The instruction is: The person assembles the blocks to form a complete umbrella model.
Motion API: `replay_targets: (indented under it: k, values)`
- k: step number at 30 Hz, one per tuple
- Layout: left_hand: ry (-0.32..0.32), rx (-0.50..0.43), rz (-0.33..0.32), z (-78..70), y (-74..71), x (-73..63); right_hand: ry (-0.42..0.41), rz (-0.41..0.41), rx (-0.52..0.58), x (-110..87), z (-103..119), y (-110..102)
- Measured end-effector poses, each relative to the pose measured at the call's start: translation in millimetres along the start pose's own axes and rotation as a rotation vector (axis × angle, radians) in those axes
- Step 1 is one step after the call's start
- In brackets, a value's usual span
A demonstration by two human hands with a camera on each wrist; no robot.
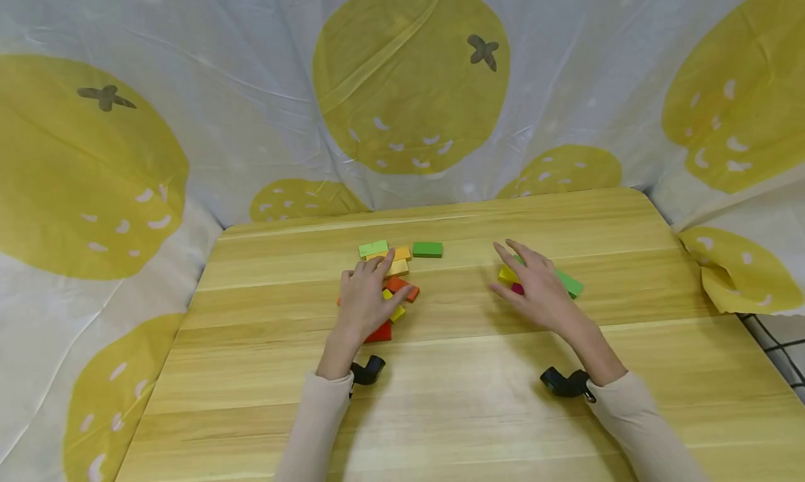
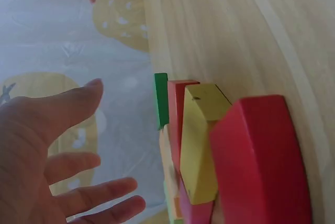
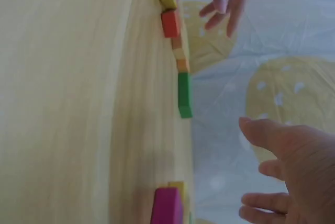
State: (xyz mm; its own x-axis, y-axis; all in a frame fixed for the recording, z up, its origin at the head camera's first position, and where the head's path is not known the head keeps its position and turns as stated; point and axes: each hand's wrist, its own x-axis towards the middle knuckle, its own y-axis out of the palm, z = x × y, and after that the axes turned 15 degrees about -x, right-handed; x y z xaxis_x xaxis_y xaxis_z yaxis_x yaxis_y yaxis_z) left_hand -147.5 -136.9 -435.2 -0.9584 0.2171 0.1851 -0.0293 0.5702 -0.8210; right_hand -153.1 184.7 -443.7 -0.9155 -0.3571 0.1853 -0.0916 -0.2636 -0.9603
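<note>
My left hand (image 1: 365,297), fingers spread, is over a loose cluster of wooden blocks. Around it show a red block (image 1: 379,332), a yellow block (image 1: 397,311), an orange-red block (image 1: 404,289), a pale orange block (image 1: 398,267) and a light green block (image 1: 374,248). In the left wrist view that hand (image 2: 31,145) holds nothing, and the red block (image 2: 261,166) stands out close by. My right hand (image 1: 537,286), fingers apart, hovers above a smaller group: a green block (image 1: 569,284), a yellow block (image 1: 506,274) and a magenta block (image 3: 167,205), partly hidden beneath it.
A dark green block (image 1: 428,250) lies between the two groups, nearer the left one. The wooden table (image 1: 453,398) meets a hanging cloth (image 1: 251,119) with yellow fruit prints along its far edge. Black wrist cameras (image 1: 564,383) jut inward from both sleeves.
</note>
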Motion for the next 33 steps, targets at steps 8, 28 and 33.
replay_targets:
  k: [8, 28, 33]
  values:
    - [-0.012, -0.06, 0.023, 12.6, 2.1, -0.8, 0.014, -0.072, 0.078, -17.2, -22, 6]
    - [-0.019, -0.157, 0.092, 25.5, 6.5, 4.6, 0.065, -0.017, 0.091, -39.5, -45, 8]
    - [-0.029, -0.149, 0.135, 26.3, 7.7, 8.6, 0.049, 0.005, 0.109, -38.7, -43, 10]
